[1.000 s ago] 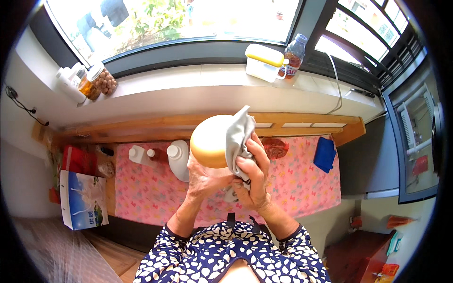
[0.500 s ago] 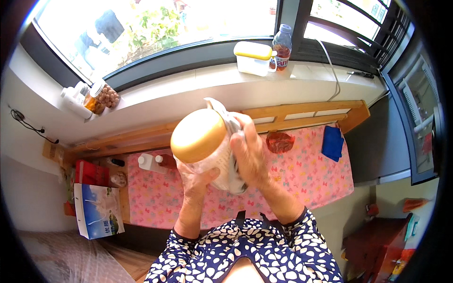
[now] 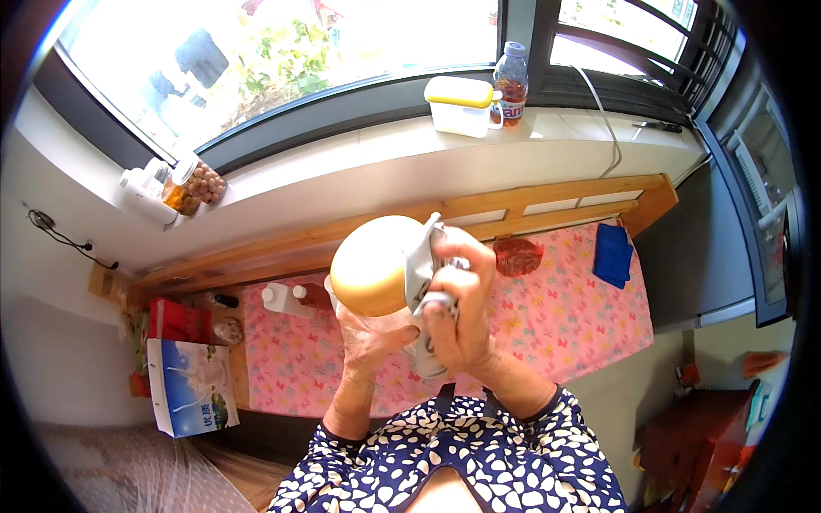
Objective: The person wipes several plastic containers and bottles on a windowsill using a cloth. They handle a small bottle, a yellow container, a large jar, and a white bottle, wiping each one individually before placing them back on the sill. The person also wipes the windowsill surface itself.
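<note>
A jar with a broad golden-yellow lid (image 3: 375, 267) is held up in front of me, above the bed; its pale body is mostly hidden by the lid and my hands. My left hand (image 3: 364, 346) grips the jar's body from below, thumb across its front. A light grey cloth (image 3: 419, 272) is bunched in my right hand (image 3: 469, 316), fingers curled around it. The cloth presses against the right side of the lid, and a loose end hangs down beside the jar.
A pink patterned mattress (image 3: 581, 316) in a wooden bed frame carries white bottles (image 3: 286, 299), a red bag (image 3: 517, 256) and a blue cloth (image 3: 612, 256). On the windowsill stand a yellow-lidded container (image 3: 462, 107), a drink bottle (image 3: 510, 85) and jars (image 3: 203, 181). A paper bag (image 3: 192, 386) stands left.
The jar has come slightly down and to the right, its lid turned more toward me. My right hand has gathered the cloth and moved it against the lid's side.
</note>
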The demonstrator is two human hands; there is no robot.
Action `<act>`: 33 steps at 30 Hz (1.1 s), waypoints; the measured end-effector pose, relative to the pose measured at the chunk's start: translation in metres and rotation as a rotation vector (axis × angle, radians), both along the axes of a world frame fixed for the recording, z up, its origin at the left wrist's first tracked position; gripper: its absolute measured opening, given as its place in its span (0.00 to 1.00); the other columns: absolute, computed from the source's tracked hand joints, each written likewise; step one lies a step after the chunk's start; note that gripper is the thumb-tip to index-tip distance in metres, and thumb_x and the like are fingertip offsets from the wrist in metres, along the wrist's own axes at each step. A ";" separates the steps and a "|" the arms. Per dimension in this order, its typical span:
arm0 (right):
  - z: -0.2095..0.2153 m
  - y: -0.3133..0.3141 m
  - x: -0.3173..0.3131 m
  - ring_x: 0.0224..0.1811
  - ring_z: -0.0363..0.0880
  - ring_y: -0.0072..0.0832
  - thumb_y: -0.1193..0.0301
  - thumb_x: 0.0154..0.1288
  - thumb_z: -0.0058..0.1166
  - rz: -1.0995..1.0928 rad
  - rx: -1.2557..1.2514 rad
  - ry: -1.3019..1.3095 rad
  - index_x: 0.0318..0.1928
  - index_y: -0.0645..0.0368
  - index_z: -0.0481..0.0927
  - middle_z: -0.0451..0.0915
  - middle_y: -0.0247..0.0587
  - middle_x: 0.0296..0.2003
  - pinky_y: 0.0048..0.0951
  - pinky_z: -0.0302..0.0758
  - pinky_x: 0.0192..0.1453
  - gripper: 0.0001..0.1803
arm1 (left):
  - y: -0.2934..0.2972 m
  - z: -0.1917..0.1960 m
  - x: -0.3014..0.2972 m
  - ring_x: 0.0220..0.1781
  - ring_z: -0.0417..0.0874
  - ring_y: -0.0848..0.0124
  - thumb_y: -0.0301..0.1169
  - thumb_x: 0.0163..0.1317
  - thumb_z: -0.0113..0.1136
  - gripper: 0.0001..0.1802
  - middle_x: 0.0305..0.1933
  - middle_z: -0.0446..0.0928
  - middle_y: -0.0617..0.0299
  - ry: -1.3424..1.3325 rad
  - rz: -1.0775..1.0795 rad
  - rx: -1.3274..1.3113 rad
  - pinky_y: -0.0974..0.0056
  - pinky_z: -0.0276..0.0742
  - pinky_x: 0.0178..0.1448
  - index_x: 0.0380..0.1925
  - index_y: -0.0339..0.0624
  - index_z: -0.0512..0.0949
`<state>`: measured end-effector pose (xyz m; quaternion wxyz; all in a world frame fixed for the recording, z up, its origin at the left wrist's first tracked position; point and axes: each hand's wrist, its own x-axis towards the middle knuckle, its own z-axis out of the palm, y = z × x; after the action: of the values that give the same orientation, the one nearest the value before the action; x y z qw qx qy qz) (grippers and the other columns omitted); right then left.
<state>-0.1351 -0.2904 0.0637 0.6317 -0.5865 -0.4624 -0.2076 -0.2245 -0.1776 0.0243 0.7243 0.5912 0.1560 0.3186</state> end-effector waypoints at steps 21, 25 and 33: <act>-0.009 0.029 -0.017 0.56 0.69 0.46 0.59 0.71 0.42 0.076 0.087 0.004 0.53 0.61 0.62 0.67 0.62 0.55 0.49 0.61 0.63 0.20 | 0.008 0.026 -0.009 0.56 0.75 0.67 0.37 0.28 0.82 0.54 0.54 0.72 0.55 0.097 0.199 0.451 0.61 0.72 0.59 0.58 0.36 0.62; 0.028 0.045 -0.002 0.52 0.72 0.44 0.63 0.68 0.43 0.352 0.038 0.053 0.47 0.63 0.68 0.74 0.58 0.47 0.46 0.65 0.61 0.15 | 0.016 0.029 -0.029 0.58 0.74 0.65 0.36 0.29 0.82 0.58 0.56 0.71 0.54 0.004 0.190 0.469 0.60 0.71 0.61 0.61 0.37 0.57; 0.056 0.081 0.004 0.50 0.76 0.45 0.75 0.58 0.51 0.550 -0.409 0.143 0.44 0.63 0.76 0.77 0.53 0.45 0.35 0.69 0.58 0.12 | 0.049 0.018 -0.051 0.57 0.74 0.64 0.37 0.29 0.82 0.58 0.55 0.71 0.53 0.002 0.214 0.499 0.59 0.71 0.60 0.61 0.37 0.57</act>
<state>-0.1308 -0.2094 0.1192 0.5640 -0.5677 -0.5897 0.1087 -0.2753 -0.1283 0.0425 0.5183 0.7319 0.1351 0.4212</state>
